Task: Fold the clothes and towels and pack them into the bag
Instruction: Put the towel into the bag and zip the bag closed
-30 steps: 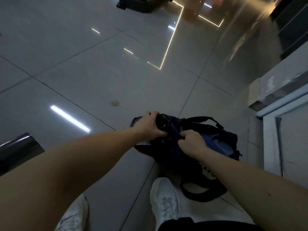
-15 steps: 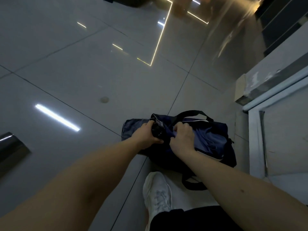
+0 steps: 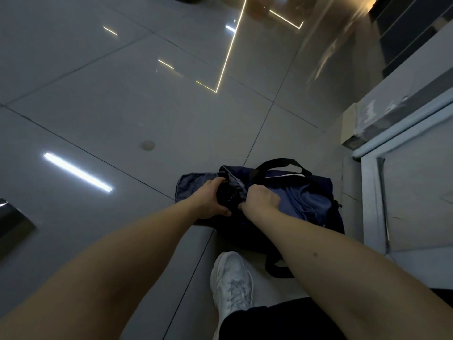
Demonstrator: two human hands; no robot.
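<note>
A dark navy duffel bag (image 3: 328, 192) lies on the tiled floor in front of my feet, its black handle arching over the far side. Blue cloth (image 3: 301, 200) fills the open top. My left hand (image 3: 208, 202) grips a black rolled item (image 3: 226, 196) at the bag's left end. My right hand (image 3: 259, 200) is fisted around the bag's fabric beside the opening, close to my left hand. A grey-blue flap of cloth (image 3: 193, 185) sticks out on the floor at the bag's left.
My white sneaker (image 3: 232, 278) stands just in front of the bag. A white cabinet or door frame (image 3: 372, 192) rises close on the right. A dark metal object (image 3: 12, 224) sits at the left edge. Glossy grey floor tiles (image 3: 147, 106) stretch ahead.
The view has shifted, so the bag now sits more squarely ahead. Both hands stay at the bag's left end, the right one moved closer to the left.
</note>
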